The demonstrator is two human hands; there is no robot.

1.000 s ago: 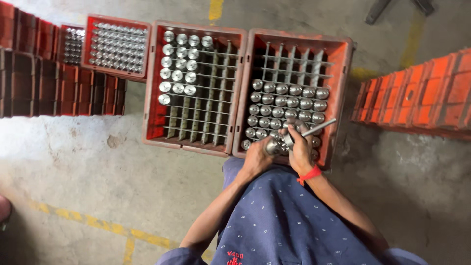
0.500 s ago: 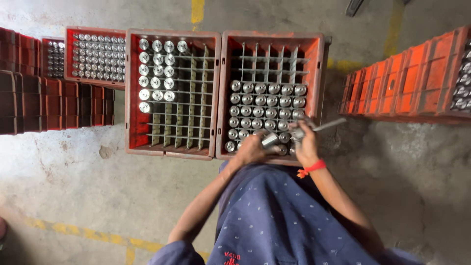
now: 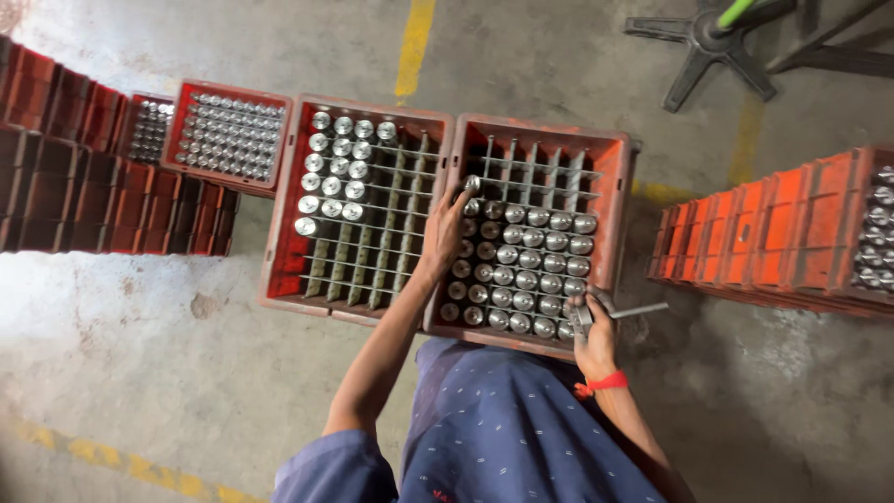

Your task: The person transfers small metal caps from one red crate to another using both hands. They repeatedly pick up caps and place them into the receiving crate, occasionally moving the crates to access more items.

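Your left hand [image 3: 447,228] pinches a shiny metal cylinder [image 3: 472,183] over the right red crate [image 3: 624,214], at the top-left of its filled cells. Your right hand [image 3: 594,337] is closed around a metal tool [image 3: 622,312] at that crate's near corner. The left red crate [image 3: 284,233] touches it; orange crates [image 3: 773,233] sit rightward.

Your view is sharp; soft daylight whitens the concrete floor [image 3: 121,307] at left, while the crates' edges bend outward.

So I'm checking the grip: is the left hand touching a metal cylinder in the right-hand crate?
Touching. The head view shows the left hand with its fingertips closed on a metal cylinder at the upper-left cells of the right-hand crate, with no gap visible.
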